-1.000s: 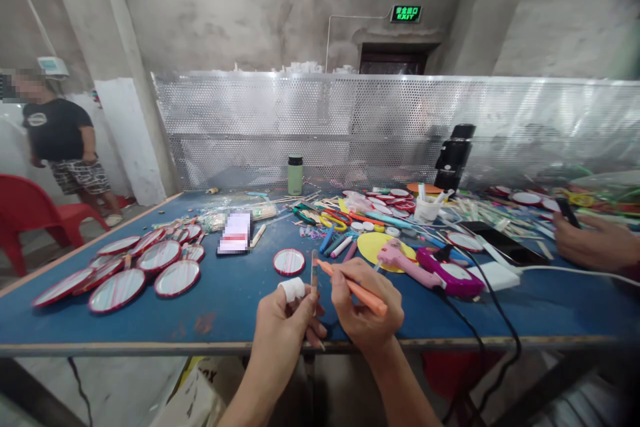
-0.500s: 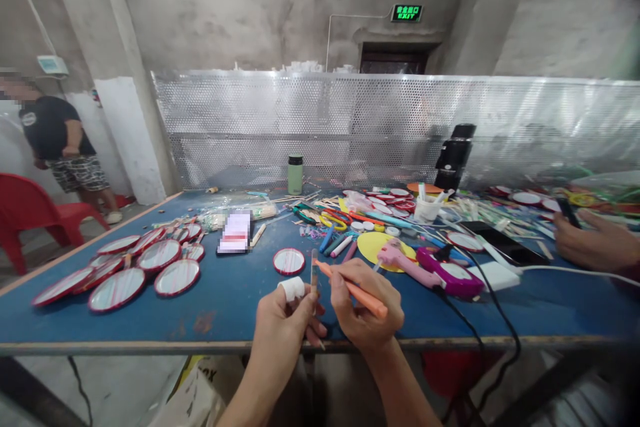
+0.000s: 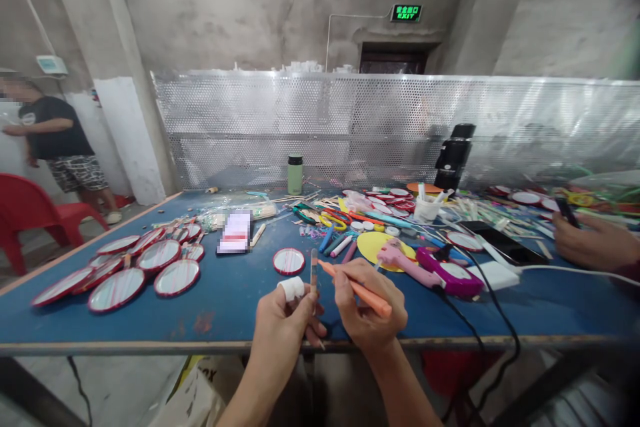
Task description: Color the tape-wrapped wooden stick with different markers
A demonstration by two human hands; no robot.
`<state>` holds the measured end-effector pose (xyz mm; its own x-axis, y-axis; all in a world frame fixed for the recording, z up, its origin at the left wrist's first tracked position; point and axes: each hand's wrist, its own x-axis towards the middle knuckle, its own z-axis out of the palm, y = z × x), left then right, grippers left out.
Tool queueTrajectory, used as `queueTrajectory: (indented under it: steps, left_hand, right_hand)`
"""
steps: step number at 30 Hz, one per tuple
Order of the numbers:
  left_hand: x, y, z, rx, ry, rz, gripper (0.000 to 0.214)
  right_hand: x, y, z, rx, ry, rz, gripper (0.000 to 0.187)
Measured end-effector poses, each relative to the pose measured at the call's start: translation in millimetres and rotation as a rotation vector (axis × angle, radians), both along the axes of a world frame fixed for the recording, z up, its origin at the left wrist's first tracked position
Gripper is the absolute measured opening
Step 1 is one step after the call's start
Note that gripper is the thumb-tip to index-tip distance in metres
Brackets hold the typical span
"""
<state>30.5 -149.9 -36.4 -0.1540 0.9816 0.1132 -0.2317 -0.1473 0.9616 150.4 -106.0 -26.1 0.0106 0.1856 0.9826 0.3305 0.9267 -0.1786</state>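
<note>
My left hand (image 3: 283,320) is closed near the table's front edge, pinching a small flat stick (image 3: 314,270) upright between thumb and fingers. A white wrap (image 3: 293,288) sits around one of its fingers. In my right hand (image 3: 374,307) is an orange marker (image 3: 367,295), gripped like a pen. The marker's tip points left, a little to the right of the stick and apart from it. Just beyond my left hand lies a small round disc with a red rim (image 3: 289,261). My fingers hide the stick's lower part.
Red-rimmed discs (image 3: 117,288) are piled at left. A phone (image 3: 235,233), markers (image 3: 341,245), a yellow disc (image 3: 375,248) and a pink glue gun (image 3: 407,263) lie beyond my hands. A green bottle (image 3: 295,175) stands behind. Another person's hand (image 3: 595,240) is at right.
My right hand has shifted slightly right, drawing the marker's tip away from the stick. My left hand stays put. The person at far left has raised a forearm.
</note>
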Motion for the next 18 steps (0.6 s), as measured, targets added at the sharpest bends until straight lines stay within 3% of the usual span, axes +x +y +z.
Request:
queueTrajectory:
  steps: [18]
  left_hand:
    - [-0.1, -0.6, 3.1, -0.006, -0.001, -0.003, 0.029]
  right_hand:
    - [0.6, 0.5, -1.5, 0.015, -0.016, -0.019, 0.019]
